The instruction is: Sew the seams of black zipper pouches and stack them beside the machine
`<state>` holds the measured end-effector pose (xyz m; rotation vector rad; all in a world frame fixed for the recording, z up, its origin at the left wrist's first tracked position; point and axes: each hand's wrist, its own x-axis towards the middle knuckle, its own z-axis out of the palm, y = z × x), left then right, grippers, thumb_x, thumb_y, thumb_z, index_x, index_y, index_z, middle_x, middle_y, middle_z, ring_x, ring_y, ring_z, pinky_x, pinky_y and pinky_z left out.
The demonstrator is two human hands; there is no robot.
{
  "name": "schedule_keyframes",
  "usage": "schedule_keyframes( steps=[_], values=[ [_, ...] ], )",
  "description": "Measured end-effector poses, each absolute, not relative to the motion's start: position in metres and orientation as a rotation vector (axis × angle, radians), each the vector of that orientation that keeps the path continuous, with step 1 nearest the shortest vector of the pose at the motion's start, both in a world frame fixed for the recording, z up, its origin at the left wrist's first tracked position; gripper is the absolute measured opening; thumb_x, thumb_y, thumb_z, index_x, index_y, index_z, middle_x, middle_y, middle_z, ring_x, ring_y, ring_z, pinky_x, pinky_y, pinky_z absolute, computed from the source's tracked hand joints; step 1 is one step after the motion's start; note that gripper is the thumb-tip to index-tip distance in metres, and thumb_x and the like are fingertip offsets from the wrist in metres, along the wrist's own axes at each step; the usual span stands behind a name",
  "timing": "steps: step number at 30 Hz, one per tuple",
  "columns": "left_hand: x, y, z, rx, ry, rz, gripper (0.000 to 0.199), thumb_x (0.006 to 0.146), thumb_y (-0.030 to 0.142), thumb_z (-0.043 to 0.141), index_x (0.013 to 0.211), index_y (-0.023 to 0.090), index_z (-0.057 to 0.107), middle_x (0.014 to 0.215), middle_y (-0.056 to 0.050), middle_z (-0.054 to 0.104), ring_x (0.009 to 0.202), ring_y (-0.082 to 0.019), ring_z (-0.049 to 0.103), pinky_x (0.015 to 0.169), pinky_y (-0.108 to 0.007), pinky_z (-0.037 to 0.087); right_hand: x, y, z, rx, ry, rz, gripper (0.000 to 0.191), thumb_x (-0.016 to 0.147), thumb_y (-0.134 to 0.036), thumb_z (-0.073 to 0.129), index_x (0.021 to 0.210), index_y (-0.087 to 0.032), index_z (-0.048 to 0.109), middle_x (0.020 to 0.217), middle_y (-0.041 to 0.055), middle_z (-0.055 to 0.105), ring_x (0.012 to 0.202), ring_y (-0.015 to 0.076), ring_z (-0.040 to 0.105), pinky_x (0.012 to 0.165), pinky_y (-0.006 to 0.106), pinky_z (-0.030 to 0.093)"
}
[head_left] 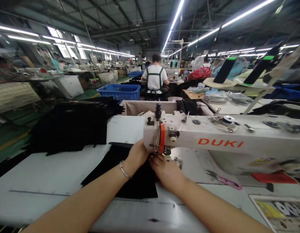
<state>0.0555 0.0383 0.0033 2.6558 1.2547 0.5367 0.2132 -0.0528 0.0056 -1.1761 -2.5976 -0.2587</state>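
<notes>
A white sewing machine (189,131) with red lettering stands across the table, its needle area hidden behind its head and my hands. Black fabric (137,186) lies flat below the machine's head. My left hand (137,155) is at the left of the head, on the fabric's upper part, its fingertips hidden behind the machine. Just right of it, my right hand (164,168) rests by the fabric's right edge under the head, fingers bent and close together; what they hold, if anything, is too small to make out.
A stack of black fabric (72,126) covers the table's left back. Pink-handled snips (225,181) and a red object (273,177) lie at right. Beyond are a blue basket (119,92), thread cones (225,70) and a seated person (155,77) facing away.
</notes>
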Motion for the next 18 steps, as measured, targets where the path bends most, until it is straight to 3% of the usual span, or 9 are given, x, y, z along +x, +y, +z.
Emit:
schedule_keyframes(
  steps=[4,11,18],
  values=[
    [0.047,0.016,0.0,2.651,1.154,0.525,0.019,0.095,0.012,0.051,0.109,0.017,0.064,0.11,-0.008,0.068,0.104,-0.023,0.063,0.095,-0.035,0.051,0.222,-0.065,-0.001,-1.157,-2.567,-0.252,0.032,0.089,-0.005,0.059,0.121,-0.006,0.064,0.113,0.0151,0.068,0.112,0.0275,0.059,0.094,0.04,0.054],
    [0.026,-0.017,-0.002,2.761,0.89,0.359,0.035,0.096,0.007,0.044,0.127,0.017,0.057,0.134,-0.009,0.061,0.128,-0.021,0.053,0.115,-0.042,0.039,0.229,-0.074,-0.011,-1.121,-2.462,-0.231,0.032,0.093,-0.006,0.051,0.124,-0.008,0.062,0.119,0.0127,0.068,0.113,0.0268,0.061,0.09,0.04,0.057],
    [0.016,-0.004,-0.007,2.798,0.781,0.318,0.039,0.095,0.007,0.044,0.133,0.015,0.053,0.14,-0.011,0.057,0.133,-0.021,0.05,0.117,-0.041,0.038,0.223,-0.076,-0.009,-1.123,-2.468,-0.314,0.032,0.093,-0.008,0.049,0.119,-0.006,0.066,0.122,0.0145,0.067,0.111,0.026,0.063,0.089,0.037,0.058]
  ],
)
